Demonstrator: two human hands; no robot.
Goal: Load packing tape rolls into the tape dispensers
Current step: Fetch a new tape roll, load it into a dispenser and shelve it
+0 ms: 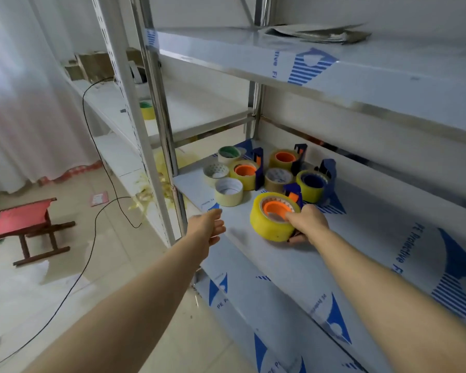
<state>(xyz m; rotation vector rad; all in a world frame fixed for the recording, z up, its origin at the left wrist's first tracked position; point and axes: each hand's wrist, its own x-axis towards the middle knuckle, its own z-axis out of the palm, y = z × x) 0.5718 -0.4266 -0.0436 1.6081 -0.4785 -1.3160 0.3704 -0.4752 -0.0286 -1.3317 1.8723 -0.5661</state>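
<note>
At frame centre the right hand (308,223) grips a yellow tape roll (267,228) seated on the orange hub (276,208) of a blue dispenser (293,190), low over the film-covered steel shelf (280,267). The left hand (207,224) hovers open to its left, touching nothing. Behind cluster other loaded dispensers (246,172) and loose rolls (228,195) — a red stool (24,219) stands at far left.

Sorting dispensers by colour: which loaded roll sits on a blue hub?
The yellow roll farthest right, beyond the right hand; the other three hubs are orange.
</note>
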